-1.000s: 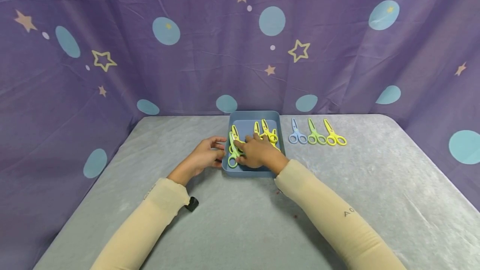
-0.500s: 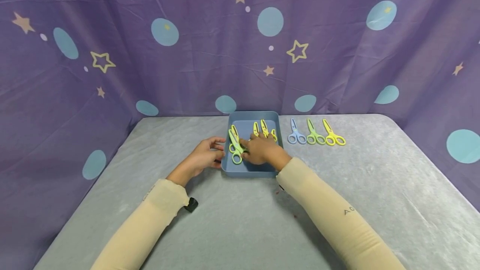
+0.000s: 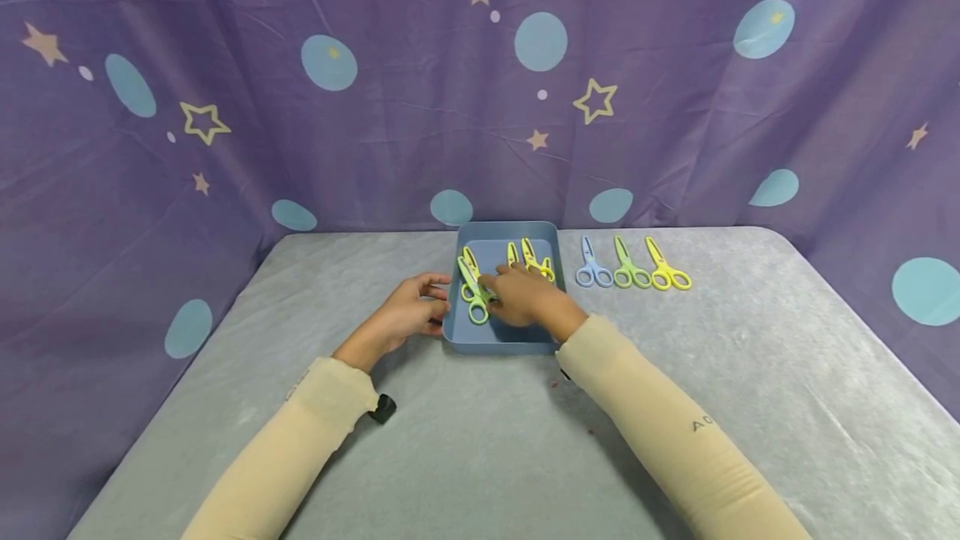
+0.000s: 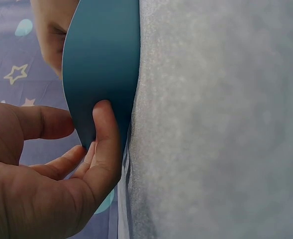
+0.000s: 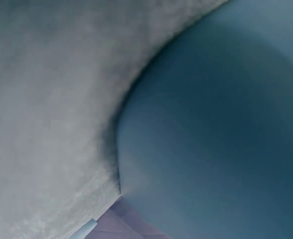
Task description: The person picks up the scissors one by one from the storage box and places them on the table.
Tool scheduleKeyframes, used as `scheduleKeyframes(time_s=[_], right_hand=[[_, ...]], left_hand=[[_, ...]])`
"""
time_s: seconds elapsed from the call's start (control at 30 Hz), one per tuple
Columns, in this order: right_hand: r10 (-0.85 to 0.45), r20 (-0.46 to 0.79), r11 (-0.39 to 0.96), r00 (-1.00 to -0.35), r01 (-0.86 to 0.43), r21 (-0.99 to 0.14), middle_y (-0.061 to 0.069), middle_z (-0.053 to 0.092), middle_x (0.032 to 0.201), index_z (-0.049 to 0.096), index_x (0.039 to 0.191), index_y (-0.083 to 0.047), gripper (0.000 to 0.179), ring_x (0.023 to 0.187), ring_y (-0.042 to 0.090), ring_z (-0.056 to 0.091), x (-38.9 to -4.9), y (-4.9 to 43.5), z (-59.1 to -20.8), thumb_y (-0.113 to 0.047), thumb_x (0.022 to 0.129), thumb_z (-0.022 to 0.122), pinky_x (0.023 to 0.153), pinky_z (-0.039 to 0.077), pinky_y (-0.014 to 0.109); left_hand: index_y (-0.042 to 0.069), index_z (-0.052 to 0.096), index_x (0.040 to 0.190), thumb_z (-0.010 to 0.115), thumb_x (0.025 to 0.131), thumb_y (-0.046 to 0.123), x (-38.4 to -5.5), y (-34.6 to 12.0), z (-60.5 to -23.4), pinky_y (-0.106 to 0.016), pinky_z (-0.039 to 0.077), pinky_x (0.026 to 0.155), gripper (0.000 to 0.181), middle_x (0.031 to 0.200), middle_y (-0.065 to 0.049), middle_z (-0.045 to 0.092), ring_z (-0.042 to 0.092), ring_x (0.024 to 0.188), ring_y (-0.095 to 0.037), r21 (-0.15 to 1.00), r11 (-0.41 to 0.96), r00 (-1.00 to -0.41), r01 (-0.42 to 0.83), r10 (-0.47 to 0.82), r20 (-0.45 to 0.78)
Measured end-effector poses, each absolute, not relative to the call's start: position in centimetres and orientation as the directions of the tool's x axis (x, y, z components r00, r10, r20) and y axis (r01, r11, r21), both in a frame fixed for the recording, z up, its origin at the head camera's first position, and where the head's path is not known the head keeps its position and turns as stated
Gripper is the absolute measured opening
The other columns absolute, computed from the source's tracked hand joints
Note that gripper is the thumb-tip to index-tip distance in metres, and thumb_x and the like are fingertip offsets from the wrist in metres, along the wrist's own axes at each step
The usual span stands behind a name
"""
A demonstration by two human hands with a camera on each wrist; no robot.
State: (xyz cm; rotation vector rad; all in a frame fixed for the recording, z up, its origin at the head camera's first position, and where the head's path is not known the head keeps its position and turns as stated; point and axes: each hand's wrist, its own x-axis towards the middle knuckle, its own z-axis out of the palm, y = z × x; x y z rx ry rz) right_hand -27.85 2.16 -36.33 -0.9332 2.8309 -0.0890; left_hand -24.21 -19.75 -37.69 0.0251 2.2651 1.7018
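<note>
In the head view, a blue-grey tray (image 3: 502, 348) holds several scissors. My right hand (image 3: 517, 294) reaches into it, thumb and fingertips at the green scissors (image 3: 472, 290), gripping their right handle ring, which is partly hidden. Those scissors overlap yellow-green scissors (image 3: 468, 257) under them. Beyond my right fingers lie yellow scissors (image 3: 531, 255), with more yellow blades beside them. My left hand (image 3: 408, 307) is at the tray's left side. The left wrist view shows straight fingers of the left hand (image 4: 51, 174) touching the tray's outer wall (image 4: 104, 55), with the thumb near its rim.
Right of the tray, blue scissors (image 3: 592, 269), green scissors (image 3: 628, 269) and yellow scissors (image 3: 666, 269) lie in a row on the grey cloth (image 3: 465, 457). A purple curtain (image 3: 420, 132) hangs behind the table. The right wrist view shows mainly the tray wall (image 5: 186, 139).
The green scissors' handles have shifted right and slightly away, along with my right hand. My left hand and the row of scissors outside the tray have stayed in place.
</note>
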Motion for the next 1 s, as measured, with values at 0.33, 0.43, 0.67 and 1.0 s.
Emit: scheduleKeyframes(time_s=[0.33,0.43,0.67,1.0], right_hand=[[-0.725,-0.001,0.68,-0.689,-0.716,-0.158,0.013,0.061,0.13,0.057,0.147,-0.016,0.05,0.116,0.032,0.059,-27.46,2.02,-36.21,-0.019,0.099,0.07,0.099,0.05,0.047],[-0.771,0.035,0.622,-0.636,-0.764,-0.171,0.01,0.063,0.121,0.067,0.137,-0.017,0.043,0.109,0.028,0.059,-27.43,2.0,-36.09,-0.009,0.095,0.071,0.096,0.049,0.044],[-0.796,0.029,0.597,-0.605,-0.792,-0.131,0.007,0.064,0.117,0.074,0.129,-0.024,0.045,0.101,0.026,0.056,-27.06,1.57,-36.09,0.003,0.095,0.061,0.091,0.048,0.039],[-0.791,-0.004,0.609,-0.611,-0.788,-0.085,0.008,0.064,0.113,0.073,0.13,-0.023,0.032,0.101,0.028,0.057,-26.87,1.36,-36.12,-0.017,0.1,0.065,0.092,0.048,0.042]], left_hand=[[0.005,0.043,0.152,0.054,0.102,0.001,-24.15,-19.81,-37.51,-0.034,0.058,0.066,0.051,0.136,-0.021,0.046,0.061,0.089,-0.025,0.94,0.297,-0.951,-0.168,0.202,-0.234],[0.005,0.043,0.152,0.054,0.102,0.001,-24.22,-19.81,-37.52,-0.034,0.058,0.066,0.051,0.136,-0.021,0.046,0.062,0.089,-0.025,0.94,0.295,-0.951,-0.169,0.201,-0.235],[0.007,0.045,0.151,0.055,0.102,0.001,-24.06,-19.94,-37.46,-0.036,0.059,0.068,0.05,0.137,-0.021,0.046,0.063,0.092,-0.027,0.939,0.299,-0.95,-0.173,0.2,-0.238],[0.007,0.044,0.152,0.054,0.101,0.002,-23.99,-19.92,-37.52,-0.035,0.058,0.068,0.052,0.134,-0.021,0.049,0.062,0.091,-0.026,0.94,0.301,-0.952,-0.16,0.203,-0.228]])
